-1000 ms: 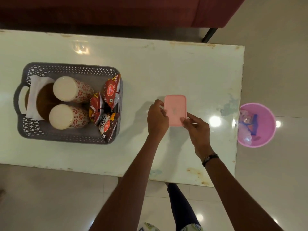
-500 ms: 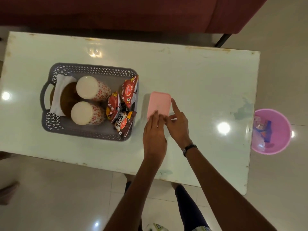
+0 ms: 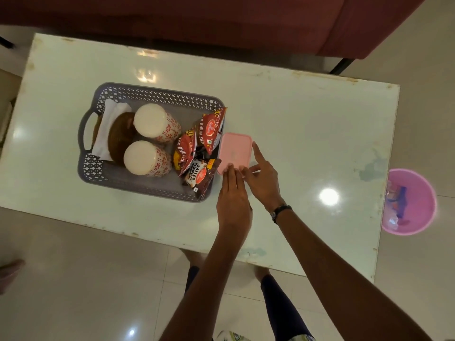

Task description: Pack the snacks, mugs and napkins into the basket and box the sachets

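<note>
Grey lattice basket point(image 3: 157, 94) sits left-centre on the white table point(image 3: 307, 124), folded white napkins point(image 3: 104, 129) at its left end beside a brown round item, cannot tell what it is. Two floral mugs point(image 3: 154, 123) stand upside down mid-basket, touching or nearly so. Red and brown snack packets point(image 3: 197, 156) lean upright against the basket's right wall. Just beside that wall, touching or nearly touching, the pink lidded box point(image 3: 236, 150) lies flat on the table, lid on; sachets not visible, presumably inside. Left hand point(image 3: 232, 200) has flat, extended fingers resting on the box's near edge, gripping nothing. Right hand point(image 3: 263, 183) is loosely spread, index finger along the box's right side, thumb at the near corner, guiding rather than clasping. Likely step: sliding the box next to the basket, or pressing the lid sealed. To do it well, keep pressure low and even on the near edge, steer with the right index so the box stays square, and stop short of shoving the basket or tipping the packets. Pink bin point(image 3: 416, 178) on the floor far right, well apart.
</note>
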`<state>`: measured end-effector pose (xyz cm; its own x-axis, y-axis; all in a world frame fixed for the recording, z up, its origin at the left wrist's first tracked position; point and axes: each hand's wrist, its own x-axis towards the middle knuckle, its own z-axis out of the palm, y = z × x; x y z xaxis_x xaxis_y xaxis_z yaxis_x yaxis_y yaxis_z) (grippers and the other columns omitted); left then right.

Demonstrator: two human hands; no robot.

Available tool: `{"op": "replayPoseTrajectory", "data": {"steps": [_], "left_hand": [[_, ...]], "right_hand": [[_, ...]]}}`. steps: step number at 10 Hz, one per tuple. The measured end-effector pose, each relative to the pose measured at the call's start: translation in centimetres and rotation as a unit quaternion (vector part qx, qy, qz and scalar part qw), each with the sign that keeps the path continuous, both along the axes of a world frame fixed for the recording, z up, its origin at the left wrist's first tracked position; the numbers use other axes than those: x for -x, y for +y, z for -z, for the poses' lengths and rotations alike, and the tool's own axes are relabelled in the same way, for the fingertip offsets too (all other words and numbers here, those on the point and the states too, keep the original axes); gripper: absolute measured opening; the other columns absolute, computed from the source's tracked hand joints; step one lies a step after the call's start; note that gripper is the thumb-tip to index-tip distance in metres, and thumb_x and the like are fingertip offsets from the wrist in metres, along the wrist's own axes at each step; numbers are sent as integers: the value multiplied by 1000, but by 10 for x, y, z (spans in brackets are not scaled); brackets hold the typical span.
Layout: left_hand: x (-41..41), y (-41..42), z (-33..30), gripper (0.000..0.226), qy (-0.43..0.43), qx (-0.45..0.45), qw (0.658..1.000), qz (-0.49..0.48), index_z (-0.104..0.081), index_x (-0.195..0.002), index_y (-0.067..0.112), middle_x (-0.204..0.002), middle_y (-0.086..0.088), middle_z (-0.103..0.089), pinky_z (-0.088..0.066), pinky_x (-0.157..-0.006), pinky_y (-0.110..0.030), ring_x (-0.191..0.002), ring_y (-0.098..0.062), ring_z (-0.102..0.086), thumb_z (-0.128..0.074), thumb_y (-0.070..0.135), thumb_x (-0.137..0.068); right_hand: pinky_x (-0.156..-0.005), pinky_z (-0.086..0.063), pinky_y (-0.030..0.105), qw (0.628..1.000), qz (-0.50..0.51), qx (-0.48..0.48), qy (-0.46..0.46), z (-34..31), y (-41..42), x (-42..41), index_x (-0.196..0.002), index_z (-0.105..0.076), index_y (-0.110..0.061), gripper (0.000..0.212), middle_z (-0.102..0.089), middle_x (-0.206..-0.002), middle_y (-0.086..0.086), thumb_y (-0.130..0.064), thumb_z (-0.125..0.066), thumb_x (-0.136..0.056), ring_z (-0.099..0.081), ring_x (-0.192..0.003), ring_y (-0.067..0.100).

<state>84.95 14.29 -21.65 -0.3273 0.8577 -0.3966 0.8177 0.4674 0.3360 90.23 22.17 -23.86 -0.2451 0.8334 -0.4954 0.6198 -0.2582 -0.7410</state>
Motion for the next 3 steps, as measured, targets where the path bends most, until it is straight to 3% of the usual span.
{"op": "replayPoseTrajectory", "data": {"steps": [2,3], "left_hand": [[16,-3,-19,63,-48,4,998,39,-10,-148,6,-160,-11,-9,-18,-119,-31,-148,-23,-7,-45,17,-97],[31,-16,-50,55,-82,-60,993,61,-27,-145,8,-154,-9,-31,-29,-116,-33,-144,-22,-25,-48,16,-95]], "right_hand": [[-95,-48,38,999,41,30,-13,-15,-8,7,-151,-8,-17,76,-53,-129,18,-18,-57,-93,-57,-113,28],[-95,-45,32,991,135,18,-17,-39,-24,6,-149,-14,-15,72,-49,-135,17,-18,-58,-93,-53,-120,26]]}}
